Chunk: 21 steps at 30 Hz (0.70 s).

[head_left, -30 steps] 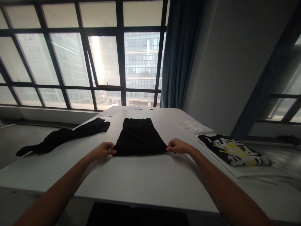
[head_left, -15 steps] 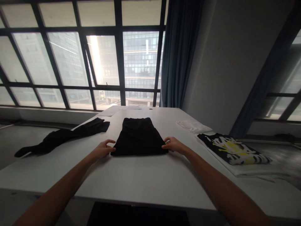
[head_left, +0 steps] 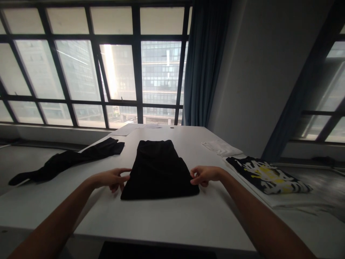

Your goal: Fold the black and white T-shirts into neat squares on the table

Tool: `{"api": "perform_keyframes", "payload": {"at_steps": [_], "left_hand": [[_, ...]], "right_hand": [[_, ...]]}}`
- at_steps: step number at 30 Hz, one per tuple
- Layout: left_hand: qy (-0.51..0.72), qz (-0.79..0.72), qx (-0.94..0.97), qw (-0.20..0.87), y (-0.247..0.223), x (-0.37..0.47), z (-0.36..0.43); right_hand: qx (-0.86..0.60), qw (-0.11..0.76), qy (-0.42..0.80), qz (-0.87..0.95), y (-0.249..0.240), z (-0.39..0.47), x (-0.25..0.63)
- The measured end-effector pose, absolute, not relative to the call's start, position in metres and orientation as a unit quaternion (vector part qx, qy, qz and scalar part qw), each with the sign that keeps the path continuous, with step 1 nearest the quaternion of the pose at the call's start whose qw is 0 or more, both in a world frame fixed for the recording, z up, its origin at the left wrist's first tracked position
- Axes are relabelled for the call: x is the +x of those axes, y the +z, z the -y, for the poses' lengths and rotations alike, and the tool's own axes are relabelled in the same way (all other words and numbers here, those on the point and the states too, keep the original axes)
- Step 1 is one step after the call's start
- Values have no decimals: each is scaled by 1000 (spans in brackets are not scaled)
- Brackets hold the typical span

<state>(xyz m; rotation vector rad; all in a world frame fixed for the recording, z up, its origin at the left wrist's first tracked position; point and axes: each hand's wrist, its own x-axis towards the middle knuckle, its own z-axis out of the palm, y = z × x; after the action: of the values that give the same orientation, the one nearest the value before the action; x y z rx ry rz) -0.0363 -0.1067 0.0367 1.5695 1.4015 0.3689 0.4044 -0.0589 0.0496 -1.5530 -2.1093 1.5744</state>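
Table (head_left: pixel 161 219) shows white and bare just nearer than both hands. Black cloth (head_left: pixel 159 172) lies flat between them, its near hem closer to the wearer than either hand. Left hand (head_left: pixel 111 178) is at the cloth's left edge, thumb and index tips against it, other fingers curled beneath. Right hand (head_left: pixel 206 174) mirrors it at the right edge, fingertips close together. The fabric is too dark to tell whether either pinches it or only touches.

Uneven pull is, I judge, the likeliest trouble: if one hand drew harder than the other, the near hem could skew. Beyond the right fingertips the cloth's side steps inward, so its layers may not line up; a tug there could slide one over another and leave a crease. The smooth top would probably grip little, letting the whole thing turn.

Off to the right of the right hand is a printed shirt (head_left: pixel 269 176), with white fabric (head_left: pixel 223 148) a little farther along. A sweep of the right forearm might ruck the shirt. Left of and beyond the left hand stretches a long dark garment (head_left: pixel 64 160). Farthest past both hands are papers (head_left: pixel 122 132), then the window (head_left: pixel 121 72) and curtain (head_left: pixel 201 72).
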Motion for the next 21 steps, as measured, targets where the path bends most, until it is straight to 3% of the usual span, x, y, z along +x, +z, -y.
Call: {"api": "perform_keyframes", "payload": {"at_steps": [6,10,14,17,21], "left_hand": [[216,-687,629,294,42,-15,46],[264,-642,663,281,33,-10,26],[342,-574,669,325,29,-21,24],[399,-519,663,363,30,-30,23],[411,-574,662,252,21,-29,17]], "right_hand": [[-619,212,332,680,43,21,374],[-586,237,252,733,31,-4,359],[-542,239,263,761,30,-22,361],[-498,296,266,771,32,-31,362],[-560,295,179,753,24,-30,355]]}}
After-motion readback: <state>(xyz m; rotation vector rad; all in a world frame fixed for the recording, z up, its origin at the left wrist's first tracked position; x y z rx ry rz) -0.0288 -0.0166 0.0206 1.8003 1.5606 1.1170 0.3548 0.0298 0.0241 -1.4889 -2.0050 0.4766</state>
